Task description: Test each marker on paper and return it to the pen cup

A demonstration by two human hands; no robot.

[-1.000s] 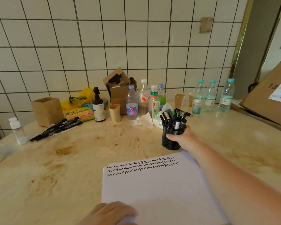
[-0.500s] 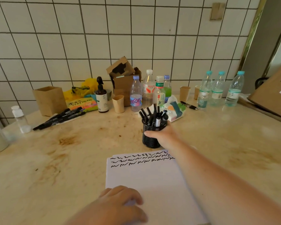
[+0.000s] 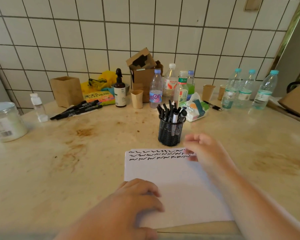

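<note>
Black mesh is what the pen cup (image 3: 171,131) is made of, and it's packed with markers (image 3: 171,111), parked just past the top edge of the paper (image 3: 171,184). The right hand (image 3: 202,148) is blurred beside the cup, over the paper's far corner; nothing seems to be held, fingers loosely curled. The paper is pressed down by the left hand (image 3: 137,196), fingers spread flat-ish.

Risk-wise: the cup could probably be tipped if it's clipped by that right hand, being tall, light and top-heavy. Fresh squiggles (image 3: 156,155) might get smeared under the wrist too.

Plenty of bare counter (image 3: 76,170) is left on the left side; clutter is lined up along the back wall, with loose markers (image 3: 76,110) back-left.
</note>
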